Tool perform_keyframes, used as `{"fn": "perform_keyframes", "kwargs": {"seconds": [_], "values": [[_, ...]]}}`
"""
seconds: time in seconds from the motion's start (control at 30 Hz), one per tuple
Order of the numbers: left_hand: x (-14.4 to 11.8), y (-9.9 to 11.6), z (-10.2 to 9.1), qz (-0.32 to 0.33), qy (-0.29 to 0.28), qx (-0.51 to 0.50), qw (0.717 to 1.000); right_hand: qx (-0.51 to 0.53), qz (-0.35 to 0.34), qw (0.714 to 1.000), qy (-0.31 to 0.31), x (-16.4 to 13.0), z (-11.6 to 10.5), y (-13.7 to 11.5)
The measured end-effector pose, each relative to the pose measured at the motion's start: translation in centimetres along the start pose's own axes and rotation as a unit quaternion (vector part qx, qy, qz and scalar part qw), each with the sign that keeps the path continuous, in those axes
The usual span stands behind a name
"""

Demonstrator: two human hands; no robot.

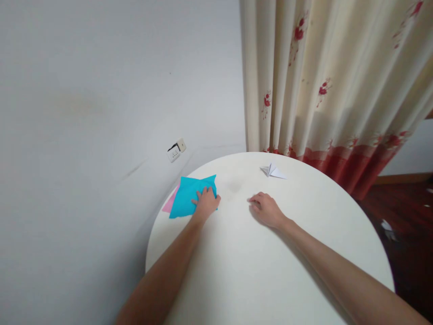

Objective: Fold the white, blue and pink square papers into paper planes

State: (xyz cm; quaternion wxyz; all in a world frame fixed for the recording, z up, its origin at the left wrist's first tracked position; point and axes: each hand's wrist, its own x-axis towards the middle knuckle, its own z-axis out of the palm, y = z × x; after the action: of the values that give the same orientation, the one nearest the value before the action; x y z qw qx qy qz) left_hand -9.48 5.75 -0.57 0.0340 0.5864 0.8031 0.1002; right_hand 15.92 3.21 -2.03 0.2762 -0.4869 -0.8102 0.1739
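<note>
My left hand [207, 203] rests on the right part of a bright blue sheet of paper [186, 196], its fingers spread over the surface. Part of a pink sheet of paper [169, 204] sticks out from under the blue one on the left. On the tabletop to the right lies my right hand [265, 210], fingers loosely bent and a gap by the thumb, with nothing visible in it. Beyond that hand sits a small white folded paper figure [272, 171] with pointed ends, touched by neither hand.
Both arms reach across a round white table [257, 275]. A wall with a power socket [174, 153] borders its left side. Floral curtains [304, 90] with a red lower band hang behind it. A blurred white object [389, 230] lies on the dark floor at the right.
</note>
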Motion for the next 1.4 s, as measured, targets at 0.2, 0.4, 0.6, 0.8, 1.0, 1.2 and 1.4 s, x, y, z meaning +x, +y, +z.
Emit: {"fn": "perform_keyframes", "kwargs": {"seconds": [0.2, 0.4, 0.6, 0.8, 1.0, 1.2, 1.4], "values": [[1.0, -1.3, -0.9, 0.074, 0.072, 0.02, 0.994, 0.01, -0.004, 1.0, -0.006, 0.1, 0.0, 0.2], [1.1, -1.3, -2.1, 0.073, 0.083, 0.013, 0.994, 0.006, -0.006, 1.0, -0.008, 0.2, 0.0, 0.4], [-1.4, 1.2, -5.2, 0.096, 0.111, -0.051, 0.988, 0.053, 0.004, 0.998, 0.016, 0.4, 0.4, 0.8], [-8.8, 6.1, -3.4, 0.209, -0.06, -0.275, 0.937, 0.268, 0.15, 0.95, 0.058, 1.5, -0.6, 1.7], [-9.7, 7.0, -0.8, 0.321, -0.163, -0.386, 0.849, 0.265, 0.225, 0.935, 0.077, 1.3, -1.4, 2.9], [-6.0, 4.8, 0.0, 0.405, -0.066, -0.106, 0.906, 0.143, 0.129, 0.979, 0.062, 0.9, -0.9, 3.7], [-6.5, 5.0, 1.5, 0.388, -0.097, -0.039, 0.916, 0.029, 0.132, 0.99, 0.032, 0.7, -2.0, 4.0]]}}
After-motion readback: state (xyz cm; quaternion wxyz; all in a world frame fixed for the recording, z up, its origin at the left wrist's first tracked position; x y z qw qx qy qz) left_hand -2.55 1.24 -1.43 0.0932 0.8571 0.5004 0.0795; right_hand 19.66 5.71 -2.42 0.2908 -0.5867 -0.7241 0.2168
